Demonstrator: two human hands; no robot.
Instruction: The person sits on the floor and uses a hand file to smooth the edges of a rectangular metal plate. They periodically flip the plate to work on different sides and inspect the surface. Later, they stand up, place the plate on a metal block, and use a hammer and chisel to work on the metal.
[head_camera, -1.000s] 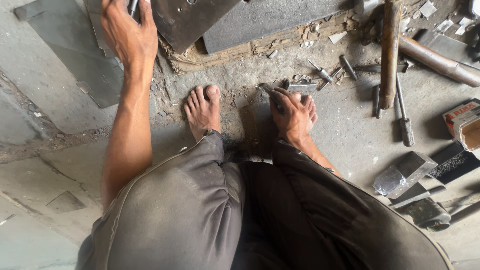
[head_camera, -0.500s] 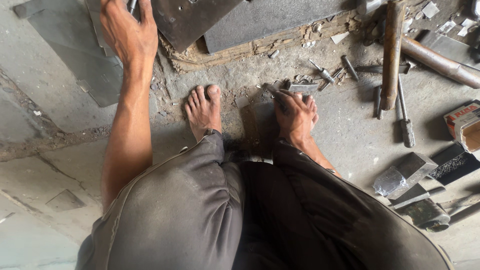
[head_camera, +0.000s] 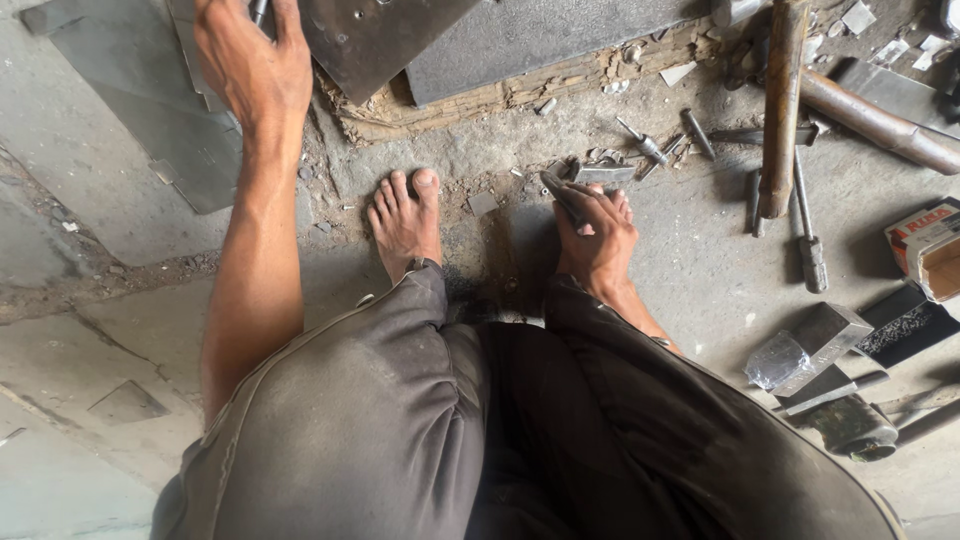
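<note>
two hands at work: left hand (head_camera: 250, 75) grips a thin metal tool (head_camera: 259, 10) on the steel plate (head_camera: 380, 35); right hand (head_camera: 595, 235), below the plate, pinches a dark punch (head_camera: 560, 195); no strike shown yet.

One package showing: a small cardboard box (head_camera: 930, 248) sitting on the concrete floor (head_camera: 700, 290) at the far right edge, partly cropped by the frame. It's rectangular, lying tilted, with a white face carrying a red printed band and a plain tan-brown side panel facing down-frame. It's lying just above a flat black piece (head_camera: 905, 328) and well to the right of the wooden-handled hammer (head_camera: 782, 100). A crumpled clear plastic wrapper (head_camera: 777, 358) is lying below-left of the box, touching a grey metal block (head_camera: 825, 335). No signs, screens or separate labels showing.
</note>
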